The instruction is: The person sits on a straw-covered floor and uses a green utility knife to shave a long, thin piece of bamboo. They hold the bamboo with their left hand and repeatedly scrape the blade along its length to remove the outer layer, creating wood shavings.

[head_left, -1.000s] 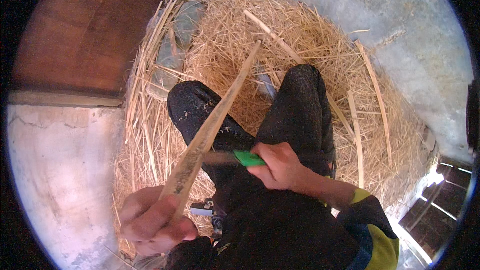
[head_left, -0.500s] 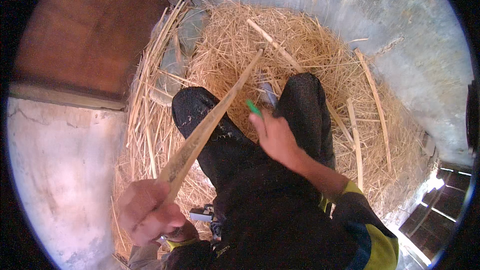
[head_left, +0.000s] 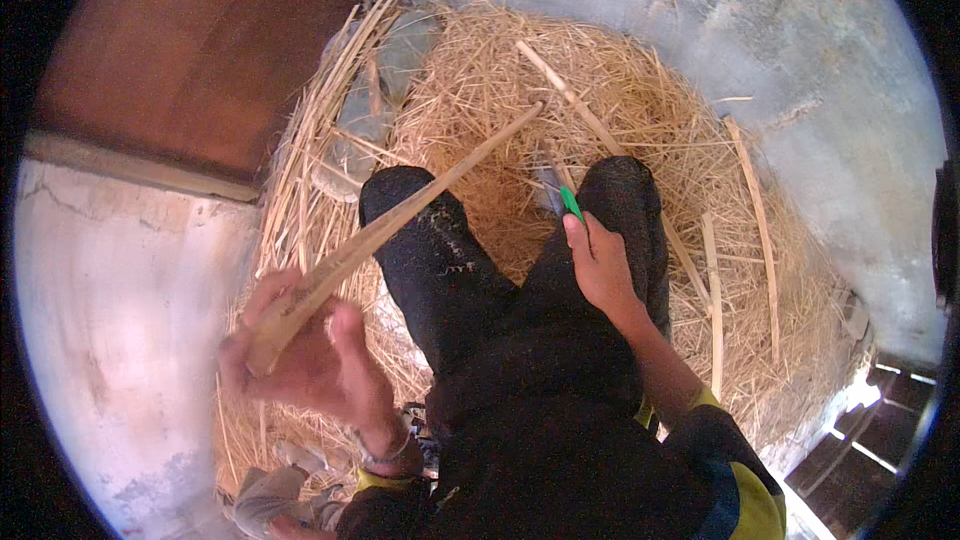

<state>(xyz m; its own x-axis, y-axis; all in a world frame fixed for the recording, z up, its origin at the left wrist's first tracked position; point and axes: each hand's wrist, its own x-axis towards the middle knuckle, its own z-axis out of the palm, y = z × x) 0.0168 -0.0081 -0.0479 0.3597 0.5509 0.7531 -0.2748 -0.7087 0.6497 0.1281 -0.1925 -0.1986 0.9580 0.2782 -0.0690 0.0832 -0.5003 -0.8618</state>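
Note:
My left hand (head_left: 335, 370) is at the lower left, its fingers and thumb loosely around the thick end of a long, tapering bamboo strip (head_left: 385, 225). The strip slants up and away over my left knee, its thin tip above the shavings. My right hand (head_left: 605, 270) is closed on a knife with a green handle (head_left: 571, 204), beside my right thigh. The knife's thin blade points away from me and is hard to make out against the litter. Knife and strip are apart.
Shavings (head_left: 480, 70) cover the floor around my bent legs. A bundle of long thin strips (head_left: 300, 170) lies at the left, and more bamboo pieces (head_left: 755, 230) at the right. Concrete walls (head_left: 780, 30) and a brown panel (head_left: 190, 50) stand around. Tan cloth (head_left: 270, 500) shows at lower left.
My left hand has loosened around the strip, and the strip now slants lower. My right hand has moved right, away from the strip, with the knife.

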